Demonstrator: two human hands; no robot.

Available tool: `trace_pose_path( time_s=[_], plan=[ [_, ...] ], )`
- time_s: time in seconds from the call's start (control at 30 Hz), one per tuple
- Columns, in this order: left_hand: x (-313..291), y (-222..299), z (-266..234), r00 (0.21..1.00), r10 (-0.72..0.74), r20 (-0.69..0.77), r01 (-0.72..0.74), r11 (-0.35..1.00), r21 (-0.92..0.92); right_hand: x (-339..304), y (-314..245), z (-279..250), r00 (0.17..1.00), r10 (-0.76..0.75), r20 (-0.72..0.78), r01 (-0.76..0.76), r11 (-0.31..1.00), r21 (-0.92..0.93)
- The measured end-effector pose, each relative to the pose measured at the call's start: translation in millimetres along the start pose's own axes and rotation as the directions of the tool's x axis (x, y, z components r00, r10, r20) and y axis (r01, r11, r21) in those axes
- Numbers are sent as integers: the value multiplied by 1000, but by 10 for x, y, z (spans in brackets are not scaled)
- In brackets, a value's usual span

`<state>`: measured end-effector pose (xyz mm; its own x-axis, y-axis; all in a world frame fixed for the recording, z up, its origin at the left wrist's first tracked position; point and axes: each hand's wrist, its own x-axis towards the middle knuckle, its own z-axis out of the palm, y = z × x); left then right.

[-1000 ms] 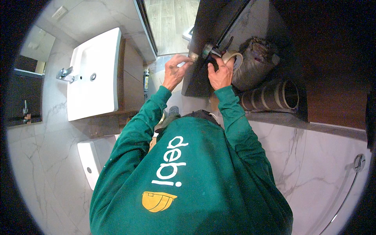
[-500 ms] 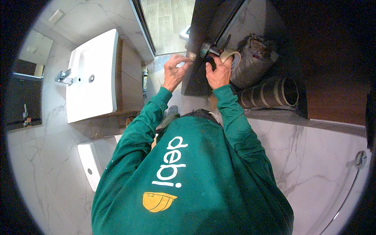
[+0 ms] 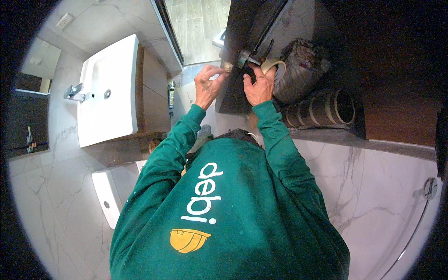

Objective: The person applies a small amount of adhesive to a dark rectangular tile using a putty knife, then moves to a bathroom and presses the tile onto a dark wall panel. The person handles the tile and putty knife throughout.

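Observation:
A cream roll of masking tape (image 3: 280, 68) hangs at the fingers of my right hand (image 3: 261, 88), which is curled round its near side. Just beyond that hand is a dark metal door handle (image 3: 246, 58) on a dark door (image 3: 231, 95). My left hand (image 3: 207, 87) is at the door's left edge, thumb and forefinger pinched together. A small pale patch shows at those fingertips; whether it is a bit of tape or part of the door, I cannot make out. Both arms are in green sleeves.
On the left stand a white washbasin (image 3: 109, 119) with a chrome tap (image 3: 74, 92) and a toilet tank (image 3: 106, 198). A sealant tube (image 3: 171, 95) is beside the cabinet. At right are a stuffed grey sack (image 3: 298, 77) and a dark rolled tube (image 3: 322, 111).
Both hands keep nearly the same pose at the door edge and handle. The whole view has shifted very slightly; nothing was taken hold of or let go.

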<state>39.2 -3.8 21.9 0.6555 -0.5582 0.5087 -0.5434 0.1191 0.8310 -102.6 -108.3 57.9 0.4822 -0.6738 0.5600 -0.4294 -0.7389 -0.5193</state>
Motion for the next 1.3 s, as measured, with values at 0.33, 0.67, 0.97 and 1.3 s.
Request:
trace_pose_path(
  time_s=[0.33, 0.67, 0.97, 1.3],
  plan=[
    [-29, 1, 62, 997, -27, -66, 25, 999, -29, 7, -40, 6, 999, 32, 11, -33, 999, 22],
    [-65, 16, 147, 986, -34, -162, 32, 999, -9, -2, -59, -2, 999, 45, 20, -45, 999, 18],
    [-63, 53, 148, 975, -165, -152, 166, 986, -10, 2, -35, -26, 998, 49, 30, -51, 997, 59],
    [-28, -63, -62, 950, -311, 13, 309, 941, -140, 12, -2, 1, 998, 29, 57, -27, 999, -24]
  ],
)
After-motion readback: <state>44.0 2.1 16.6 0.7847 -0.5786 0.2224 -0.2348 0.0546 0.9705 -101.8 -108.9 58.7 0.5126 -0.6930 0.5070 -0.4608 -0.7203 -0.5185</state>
